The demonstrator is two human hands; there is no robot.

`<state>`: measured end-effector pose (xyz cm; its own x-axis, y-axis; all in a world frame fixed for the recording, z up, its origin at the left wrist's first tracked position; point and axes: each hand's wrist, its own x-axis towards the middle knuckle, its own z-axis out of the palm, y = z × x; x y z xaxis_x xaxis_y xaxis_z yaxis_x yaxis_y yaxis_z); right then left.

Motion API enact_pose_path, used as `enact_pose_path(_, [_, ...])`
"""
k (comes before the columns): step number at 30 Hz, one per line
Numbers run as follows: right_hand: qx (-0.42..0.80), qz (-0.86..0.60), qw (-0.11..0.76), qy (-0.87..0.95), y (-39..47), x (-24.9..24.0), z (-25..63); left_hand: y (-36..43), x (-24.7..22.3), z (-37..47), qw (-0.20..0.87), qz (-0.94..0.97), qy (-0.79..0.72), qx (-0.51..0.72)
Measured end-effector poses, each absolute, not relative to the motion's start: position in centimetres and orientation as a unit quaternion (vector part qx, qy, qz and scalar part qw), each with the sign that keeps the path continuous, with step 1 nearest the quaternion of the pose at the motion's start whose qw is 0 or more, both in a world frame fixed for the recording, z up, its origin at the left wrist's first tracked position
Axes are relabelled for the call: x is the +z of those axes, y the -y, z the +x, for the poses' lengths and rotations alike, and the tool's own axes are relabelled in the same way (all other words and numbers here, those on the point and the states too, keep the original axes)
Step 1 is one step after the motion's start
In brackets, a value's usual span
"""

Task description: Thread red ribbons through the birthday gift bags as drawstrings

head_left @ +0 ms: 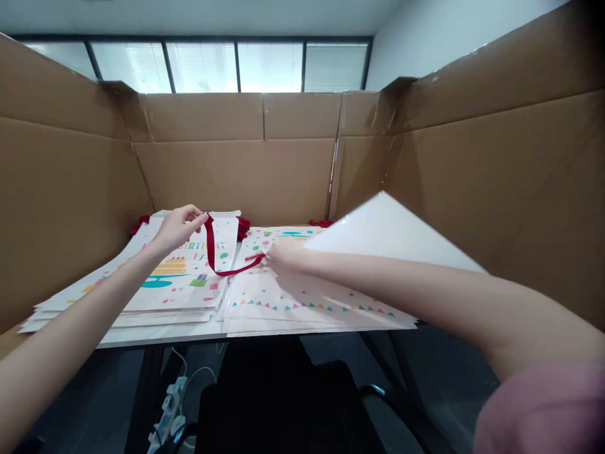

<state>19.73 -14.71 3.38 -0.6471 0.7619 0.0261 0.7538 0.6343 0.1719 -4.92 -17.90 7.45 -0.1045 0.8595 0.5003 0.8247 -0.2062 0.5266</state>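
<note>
A red ribbon point(211, 249) hangs in a curve between my two hands. My left hand point(182, 225) pinches its upper end above the left stack of printed birthday sheets point(189, 296). Fingers closed, my right hand point(282, 254) is at the ribbon's other end, low over the right stack of printed sheets point(302, 296). A white sheet point(387, 230) stands raised with a pointed corner behind my right forearm; whether my right hand also grips it is hidden. More red ribbon bunches point(242, 227) lie at the back edge of the left stack.
Tall cardboard walls point(212, 176) enclose the back and both sides of the white table point(161, 334). Another red bunch point(321, 223) is behind the right stack. Below the front edge are a black chair point(283, 403) and a white power strip point(171, 403) with cables.
</note>
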Motion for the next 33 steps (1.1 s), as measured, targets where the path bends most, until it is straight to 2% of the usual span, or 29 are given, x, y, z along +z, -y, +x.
enact_pose_path(4, [0.062,0.425,0.109,-0.897,14.7,0.0,19.3,18.5,7.4,-5.4,0.033,0.685,-0.630,0.366])
enact_pose_path(9, [-0.080,0.417,0.141,-0.894,15.2,-0.2,20.5,18.4,7.2,-5.0,0.019,0.692,-0.624,0.362])
enact_pose_path(19, [-0.095,0.398,0.042,-0.911,13.5,-4.5,23.1,17.7,8.5,-6.2,-0.050,0.691,-0.654,0.303])
enact_pose_path(25, [-0.115,0.397,-0.005,-0.911,10.7,-5.5,22.9,16.7,9.4,-8.9,-0.076,0.655,-0.684,0.311])
enact_pose_path(33, [-0.095,0.323,-0.137,-0.931,7.5,-6.8,21.4,13.3,6.2,-11.0,-0.055,0.635,-0.700,0.322])
